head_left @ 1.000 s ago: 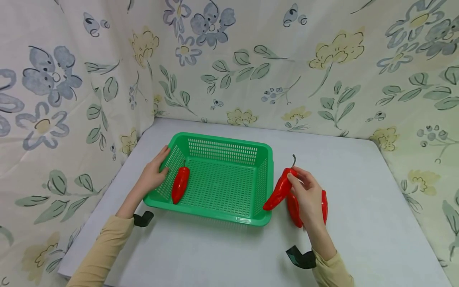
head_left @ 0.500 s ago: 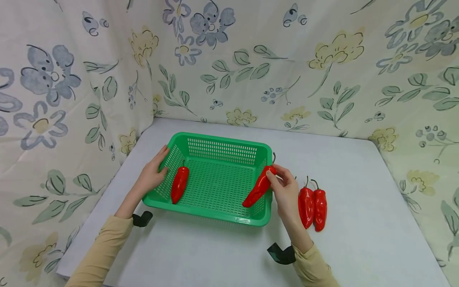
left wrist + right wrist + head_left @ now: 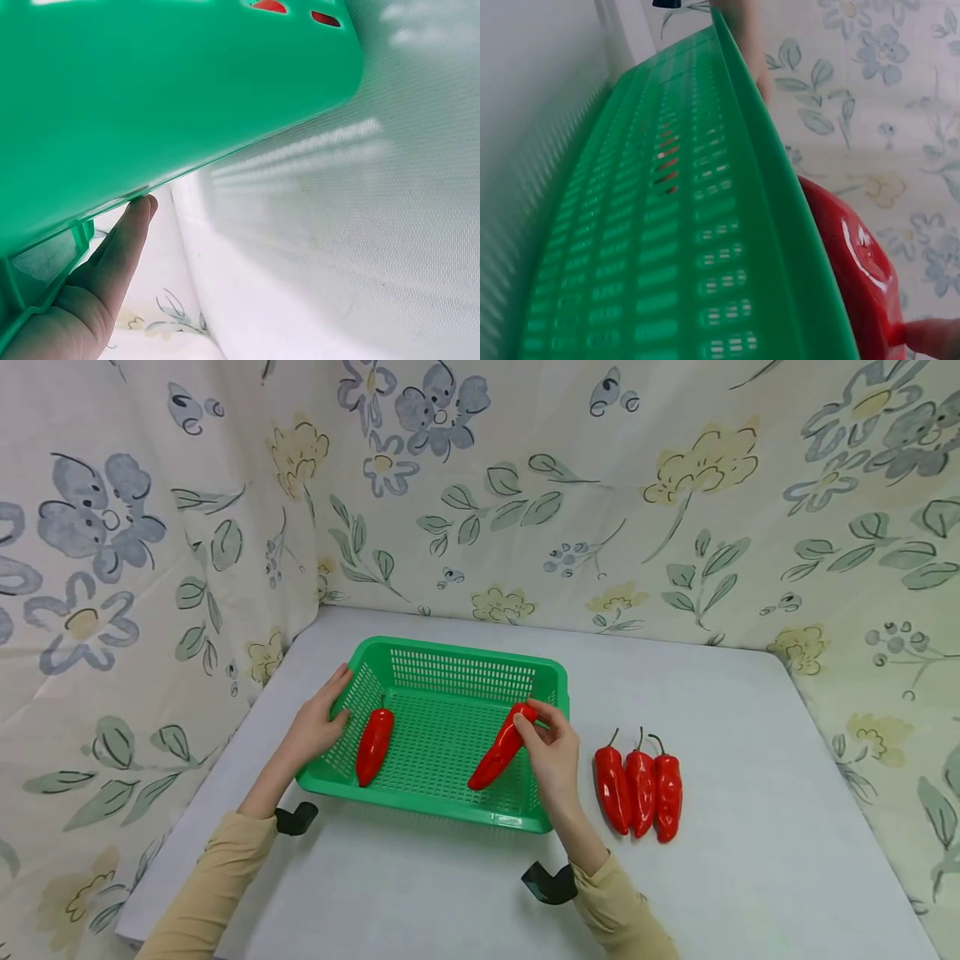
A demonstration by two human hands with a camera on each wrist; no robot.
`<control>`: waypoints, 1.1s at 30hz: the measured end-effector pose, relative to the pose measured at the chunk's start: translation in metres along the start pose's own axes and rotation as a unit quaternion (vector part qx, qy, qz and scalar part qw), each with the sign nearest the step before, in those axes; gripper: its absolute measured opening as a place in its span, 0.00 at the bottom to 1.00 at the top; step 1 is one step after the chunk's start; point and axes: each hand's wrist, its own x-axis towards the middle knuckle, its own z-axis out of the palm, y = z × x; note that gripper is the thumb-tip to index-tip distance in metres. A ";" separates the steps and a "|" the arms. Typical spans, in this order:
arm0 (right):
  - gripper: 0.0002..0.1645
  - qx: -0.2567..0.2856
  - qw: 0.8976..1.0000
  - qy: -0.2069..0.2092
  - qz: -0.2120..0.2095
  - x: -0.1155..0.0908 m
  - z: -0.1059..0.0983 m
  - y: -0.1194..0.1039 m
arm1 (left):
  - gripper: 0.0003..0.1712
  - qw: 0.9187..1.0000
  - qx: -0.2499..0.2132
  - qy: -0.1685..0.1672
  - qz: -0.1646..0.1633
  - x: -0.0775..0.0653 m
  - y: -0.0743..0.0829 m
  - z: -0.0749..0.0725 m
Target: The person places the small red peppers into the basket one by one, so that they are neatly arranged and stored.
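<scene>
A green plastic basket (image 3: 450, 814) with slotted walls sits on the white table. My left hand (image 3: 318, 724) holds its left rim, with the thumb over the edge and fingers against the outer wall (image 3: 180, 97). My right hand (image 3: 553, 752) pinches a glossy red pepper (image 3: 498, 756) near its top, over the right part of the basket; the pepper slants with its tip down to the left. In the right wrist view, the basket's wall (image 3: 660, 225) partly hides that pepper (image 3: 859, 270). Another red pepper (image 3: 375, 747) lies inside, along the left wall.
Three red peppers (image 3: 641, 793) with dark stems lie side by side on the white table (image 3: 757, 777), right of the basket. A floral curtain (image 3: 562, 527) hangs behind the table and along its sides. Dark straps (image 3: 551, 883) stick out at the wrists.
My right hand has carried the pepper leftward from beside the basket, across its right rim, to above its inside. The three peppers on the table have come into full view. My left hand stays put.
</scene>
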 end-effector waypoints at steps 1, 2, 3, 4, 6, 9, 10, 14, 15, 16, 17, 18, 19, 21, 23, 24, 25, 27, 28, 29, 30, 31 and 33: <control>0.22 0.002 1.000 0.001 -0.003 0.000 0.004 0.000 | 0.38 1.000 0.000 -0.001 0.000 0.000 0.000 0.000; 0.22 0.000 1.000 0.003 -0.005 0.000 0.007 0.001 | 0.38 1.000 0.000 0.000 0.000 0.000 0.000 0.000; 0.21 0.000 1.000 0.005 -0.006 0.000 0.011 0.001 | 0.38 1.000 0.000 0.000 0.000 0.000 0.000 0.000; 0.21 -0.001 1.000 0.007 -0.006 0.000 0.015 0.002 | 0.38 1.000 0.000 0.001 0.001 0.000 0.000 0.000; 0.21 0.002 1.000 0.008 -0.006 -0.001 0.022 0.003 | 0.38 1.000 0.001 0.001 0.001 0.000 0.000 0.001; 0.20 0.008 1.000 0.006 -0.001 -0.001 0.032 0.004 | 0.38 1.000 0.000 0.000 0.001 0.000 0.000 0.001; 0.20 0.011 1.000 0.003 -0.001 -0.001 0.036 0.005 | 0.38 1.000 0.000 -0.001 0.001 0.000 0.000 0.001; 0.19 0.015 1.000 0.000 -0.003 -0.002 0.048 0.006 | 0.38 1.000 -0.003 -0.003 -0.001 0.000 0.001 0.001; 0.19 0.015 1.000 -0.002 -0.004 -0.002 0.051 0.005 | 0.38 1.000 -0.003 -0.002 0.000 0.000 0.001 0.001; 0.19 0.015 1.000 -0.003 -0.005 -0.002 0.054 0.005 | 0.38 1.000 -0.002 -0.002 0.000 0.000 0.001 0.001; 0.19 0.015 1.000 -0.003 -0.005 -0.001 0.058 0.005 | 0.38 1.000 -0.002 -0.002 0.000 0.000 0.001 0.001; 0.19 0.014 1.000 -0.004 -0.008 -0.001 0.061 0.006 | 0.38 1.000 -0.002 -0.002 0.000 0.000 0.001 0.001; 0.19 0.015 1.000 -0.004 -0.008 0.000 0.064 0.006 | 0.38 1.000 -0.002 -0.003 0.000 0.000 0.002 0.001; 0.19 0.014 1.000 -0.002 -0.008 0.001 0.070 0.006 | 0.38 1.000 -0.003 -0.003 0.000 0.000 0.002 0.001; 0.18 0.013 1.000 0.000 -0.012 0.002 0.077 0.006 | 0.38 1.000 -0.004 -0.003 0.001 -0.001 0.002 0.001; 0.18 0.012 1.000 -0.001 -0.013 0.002 0.080 0.006 | 0.38 1.000 -0.004 -0.002 0.001 -0.001 0.002 0.000; 0.17 0.011 1.000 -0.001 -0.016 0.003 0.083 0.006 | 0.38 1.000 -0.005 -0.003 0.000 -0.001 0.003 0.000; 0.17 0.007 1.000 -0.003 -0.023 0.003 0.089 0.005 | 0.38 1.000 -0.005 -0.003 0.000 -0.001 0.003 0.000; 0.17 0.004 1.000 -0.003 -0.028 0.003 0.092 0.005 | 0.37 1.000 -0.004 -0.003 0.001 -0.001 0.003 0.000; 0.17 0.000 0.999 -0.002 -0.033 0.003 0.096 0.006 | 0.37 1.000 -0.004 -0.004 0.000 -0.001 0.003 -0.001; 0.17 -0.006 0.999 -0.002 -0.035 0.004 0.099 0.006 | 0.37 1.000 -0.003 -0.004 0.000 -0.001 0.003 -0.001; 0.17 -0.012 0.999 -0.001 -0.041 0.004 0.102 0.006 | 0.37 1.000 -0.003 -0.004 0.000 -0.001 0.003 -0.001; 0.16 -0.026 0.999 0.000 -0.046 0.004 0.109 0.006 | 0.37 1.000 -0.001 -0.002 0.003 -0.001 0.004 -0.002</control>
